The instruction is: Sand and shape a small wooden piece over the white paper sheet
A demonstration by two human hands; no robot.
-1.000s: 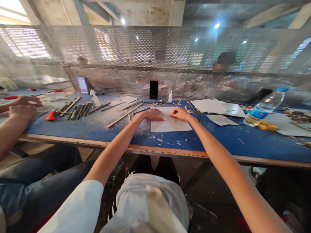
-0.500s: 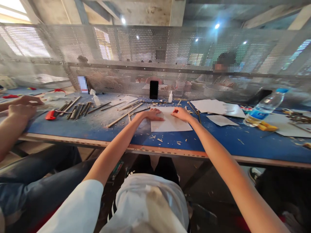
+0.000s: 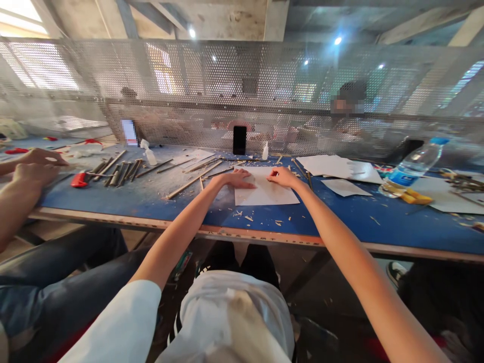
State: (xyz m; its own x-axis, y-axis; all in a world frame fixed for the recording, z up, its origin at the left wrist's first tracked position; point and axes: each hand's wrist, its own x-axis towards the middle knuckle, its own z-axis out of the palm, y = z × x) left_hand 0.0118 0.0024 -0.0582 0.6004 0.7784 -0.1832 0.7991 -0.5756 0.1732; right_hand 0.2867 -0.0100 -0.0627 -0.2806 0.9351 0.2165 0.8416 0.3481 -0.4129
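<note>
A white paper sheet (image 3: 266, 190) lies flat on the blue worktable (image 3: 340, 214). My left hand (image 3: 240, 178) rests on its upper left corner, fingers pointing right. My right hand (image 3: 283, 177) lies on the sheet's top edge, fingertips pointing left, a small gap between the two hands. Neither hand visibly grips anything. A long thin wooden stick (image 3: 194, 179) lies just left of my left hand, and wood shavings (image 3: 242, 217) are scattered below the sheet.
Several sticks (image 3: 117, 171) and a red-handled utility knife (image 3: 78, 180) lie left, near a co-worker's hands (image 3: 36, 166). Loose papers (image 3: 333, 166), a plastic water bottle (image 3: 414, 169), an upright phone (image 3: 239, 140) and a perforated metal screen (image 3: 242, 85) surround the table.
My right hand has shifted slightly to the right along the sheet. The sheet and my left hand stay about where they were.
</note>
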